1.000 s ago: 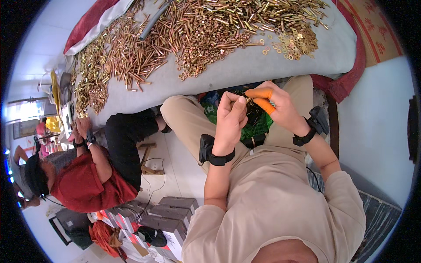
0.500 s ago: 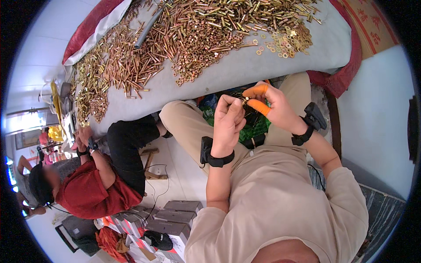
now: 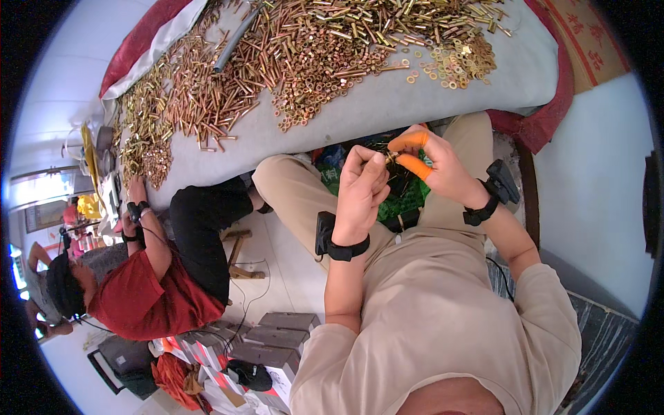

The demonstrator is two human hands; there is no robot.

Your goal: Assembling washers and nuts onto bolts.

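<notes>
My left hand [image 3: 363,190] has its thumb and fingers pinched on a small brass-coloured metal fastener [image 3: 390,158], whose exact kind is too small to make out. Facing it, my right hand [image 3: 440,169] wears orange covers on thumb and forefinger, and these close around the fastener's other side. Both hands are above a green bag [image 3: 408,202] between my knees, with loose brass-coloured pieces inside. On the table just beyond lie heaps of nuts [image 3: 299,111], flat washers [image 3: 453,67] and long thin metal pieces [image 3: 214,104].
A grey-covered table [image 3: 387,100] with a red cloth edge [image 3: 529,131] spans the front. A grey tube [image 3: 235,43] lies among the pieces. At left, a person in a red shirt [image 3: 149,301] sits at the same table. Boxes [image 3: 277,339] are stacked on the floor; a carton [image 3: 584,38] stands far right.
My hands stay together over the bag, the right fingers shifting slightly around the fastener. The person at left has moved a hand up toward the table's pieces.
</notes>
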